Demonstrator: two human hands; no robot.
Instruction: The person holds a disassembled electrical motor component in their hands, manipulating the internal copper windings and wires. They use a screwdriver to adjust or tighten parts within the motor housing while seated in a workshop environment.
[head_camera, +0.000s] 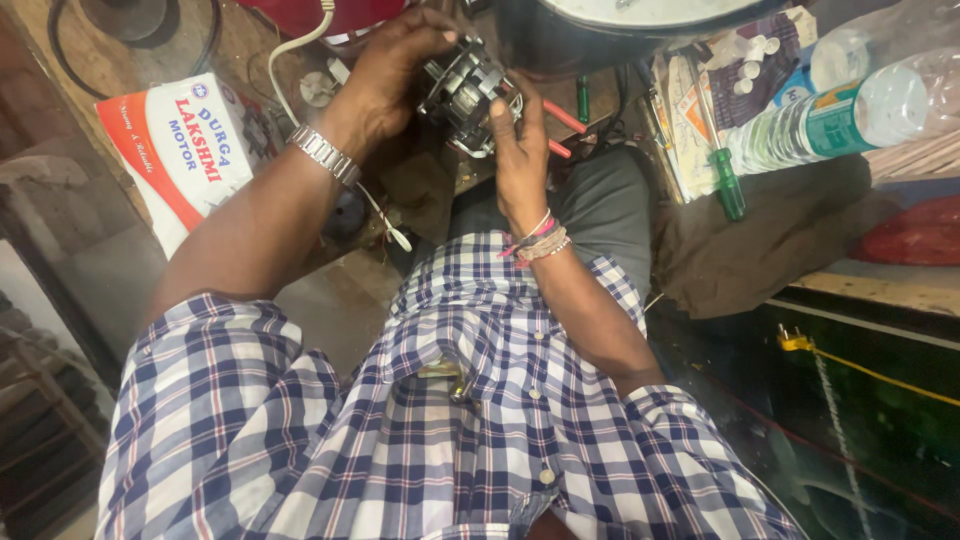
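A small dark electric motor (462, 92) with a metal frame and windings is held above my lap, near the edge of a cluttered wooden bench. My left hand (388, 72), with a metal watch at the wrist, wraps over its top and left side. My right hand (520, 140), wearing thread bracelets, grips it from the right and below. A white cord (300, 40) runs from behind my left hand up toward a red appliance.
A white, red and blue cardboard box (180, 150) lies at left. A green-handled screwdriver (727, 180), red-handled pliers (560, 118), a plastic bottle (850, 112) and papers crowd the bench at right. A dark round vessel (620, 30) sits behind. A brown cloth (780, 240) drapes the bench edge.
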